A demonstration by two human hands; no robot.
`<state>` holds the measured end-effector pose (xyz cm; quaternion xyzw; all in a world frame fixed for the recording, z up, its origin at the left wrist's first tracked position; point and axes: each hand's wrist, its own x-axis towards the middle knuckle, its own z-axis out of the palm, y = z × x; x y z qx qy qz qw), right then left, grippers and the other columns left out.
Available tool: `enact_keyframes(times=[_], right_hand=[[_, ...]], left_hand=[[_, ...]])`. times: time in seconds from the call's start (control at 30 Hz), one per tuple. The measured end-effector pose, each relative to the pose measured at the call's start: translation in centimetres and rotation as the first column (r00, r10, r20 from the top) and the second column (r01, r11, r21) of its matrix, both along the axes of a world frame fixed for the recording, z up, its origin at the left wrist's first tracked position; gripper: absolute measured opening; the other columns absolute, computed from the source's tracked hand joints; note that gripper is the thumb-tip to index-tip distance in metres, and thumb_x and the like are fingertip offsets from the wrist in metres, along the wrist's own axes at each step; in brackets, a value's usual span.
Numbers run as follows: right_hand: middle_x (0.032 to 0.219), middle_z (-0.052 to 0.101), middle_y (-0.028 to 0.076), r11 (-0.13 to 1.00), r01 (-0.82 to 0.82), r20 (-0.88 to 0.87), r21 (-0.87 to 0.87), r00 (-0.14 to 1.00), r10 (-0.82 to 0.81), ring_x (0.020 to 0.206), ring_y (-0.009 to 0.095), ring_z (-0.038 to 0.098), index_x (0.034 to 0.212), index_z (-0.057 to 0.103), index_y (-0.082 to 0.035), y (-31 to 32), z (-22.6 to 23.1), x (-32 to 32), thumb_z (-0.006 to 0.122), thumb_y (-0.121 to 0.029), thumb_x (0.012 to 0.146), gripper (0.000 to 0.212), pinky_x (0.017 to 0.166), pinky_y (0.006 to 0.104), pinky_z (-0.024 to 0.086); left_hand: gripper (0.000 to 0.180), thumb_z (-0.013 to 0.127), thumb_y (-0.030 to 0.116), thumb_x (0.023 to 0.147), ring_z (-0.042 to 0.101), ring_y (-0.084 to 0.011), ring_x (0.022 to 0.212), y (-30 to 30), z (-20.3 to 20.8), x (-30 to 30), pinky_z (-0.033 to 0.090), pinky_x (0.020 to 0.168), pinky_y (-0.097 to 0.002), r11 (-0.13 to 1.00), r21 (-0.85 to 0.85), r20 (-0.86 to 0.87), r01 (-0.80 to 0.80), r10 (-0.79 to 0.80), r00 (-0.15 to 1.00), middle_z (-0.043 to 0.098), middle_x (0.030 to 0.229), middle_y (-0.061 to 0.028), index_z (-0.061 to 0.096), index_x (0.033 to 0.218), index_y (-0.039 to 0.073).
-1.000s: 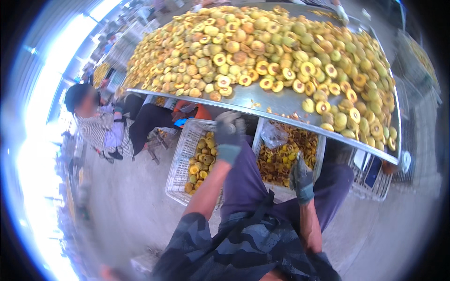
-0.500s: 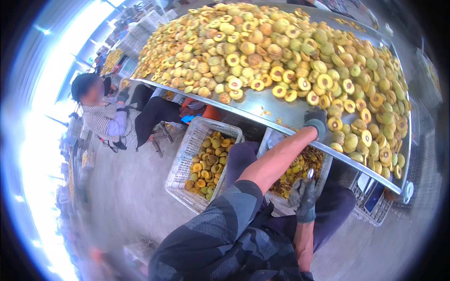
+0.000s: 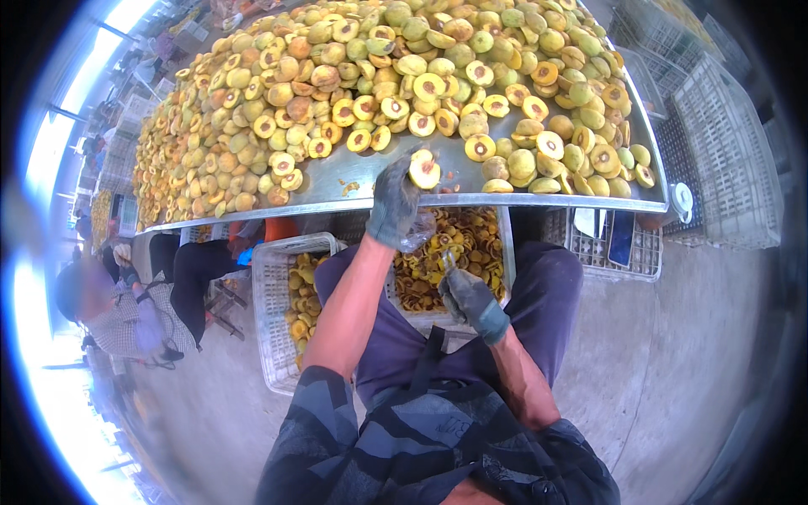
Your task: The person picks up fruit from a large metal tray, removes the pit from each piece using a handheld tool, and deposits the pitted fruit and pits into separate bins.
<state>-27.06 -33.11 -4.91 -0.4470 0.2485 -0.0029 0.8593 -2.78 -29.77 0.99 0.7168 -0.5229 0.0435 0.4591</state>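
A peach half (image 3: 425, 171), its yellow cut face with a reddish centre turned up, is held in my gloved left hand (image 3: 392, 202) at the metal table's front edge. Lower and to the right, above a crate of peach scraps (image 3: 470, 244), my gloved right hand (image 3: 475, 301) is closed round a small metal tool (image 3: 449, 259); its kind is too small to make out. A large heap of whole and halved peaches (image 3: 337, 84) covers much of the metal table (image 3: 337, 172) before me.
On the left a white crate (image 3: 271, 316) holds more peach pieces. A seated person (image 3: 126, 311) works beyond it. On the right are a low crate with a phone (image 3: 621, 238), a white round-lidded container (image 3: 680, 202) and stacked crates (image 3: 724, 143).
My view has swung right. My left hand has come back from among the peaches to the table edge with a peach half in it. The right hand still grips the metal tool.
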Motion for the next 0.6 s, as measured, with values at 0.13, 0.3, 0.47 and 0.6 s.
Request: enact_keyframes(times=[0.13, 0.3, 0.47, 0.6], right_hand=[[0.06, 0.052, 0.0, 0.989, -0.065, -0.067, -0.135, 0.996, 0.056, 0.043, 0.007, 0.043, 0.09, 0.058, -0.006, 0.6, 1.8, 0.2, 0.048, -0.035, 0.103, 0.034, 0.04, 0.0241, 0.033], [0.062, 0.052, 0.0, 0.982, -0.082, -0.002, -0.168, 0.997, 0.083, 0.045, 0.008, 0.044, 0.096, 0.057, -0.006, 0.8, 5.0, 0.4, 0.048, -0.033, 0.103, 0.029, 0.041, 0.0244, 0.035], [0.064, 0.053, 0.0, 0.973, -0.029, 0.045, -0.229, 0.998, 0.04, 0.047, 0.007, 0.045, 0.098, 0.057, -0.006, 1.6, 8.0, 0.5, 0.048, -0.028, 0.104, 0.025, 0.043, 0.0229, 0.037], [0.068, 0.057, 0.005, 0.793, 0.229, 0.187, -0.565, 0.971, -0.147, 0.052, 0.013, 0.053, 0.098, 0.058, -0.004, 1.9, 7.2, 0.8, 0.058, -0.022, 0.098, 0.018, 0.048, 0.0306, 0.044]], left_hand=[[0.048, 0.042, 0.04, 0.103, 0.067, -0.0273, 0.09, 3.1, 0.5, -4.4, 0.057, 0.069, -0.034, 0.918, -0.376, -0.862, -0.124, -0.298, 0.41, 0.065, 0.108, -0.0159, 0.052, 0.132, 0.003], [0.057, 0.039, 0.046, 0.102, 0.067, -0.0299, 0.091, 5.9, 1.7, -7.7, 0.059, 0.074, -0.0377, 0.926, -0.339, -0.876, -0.163, -0.248, 0.413, 0.065, 0.109, -0.018, 0.05, 0.133, -0.001], [0.05, 0.075, -0.002, 0.081, 0.066, -0.014, 0.091, 6.9, 4.6, -11.5, 0.056, 0.083, -0.0279, 0.945, -0.258, -0.734, -0.202, -0.055, 0.677, 0.07, 0.103, -0.01, 0.056, 0.127, -0.006], [0.034, 0.07, -0.002, 0.084, 0.064, -0.0134, 0.093, 7.7, 3.3, -12.8, 0.053, 0.085, -0.0282, 0.901, -0.354, -0.835, -0.249, -0.184, 0.518, 0.068, 0.101, -0.0064, 0.061, 0.116, -0.003]])
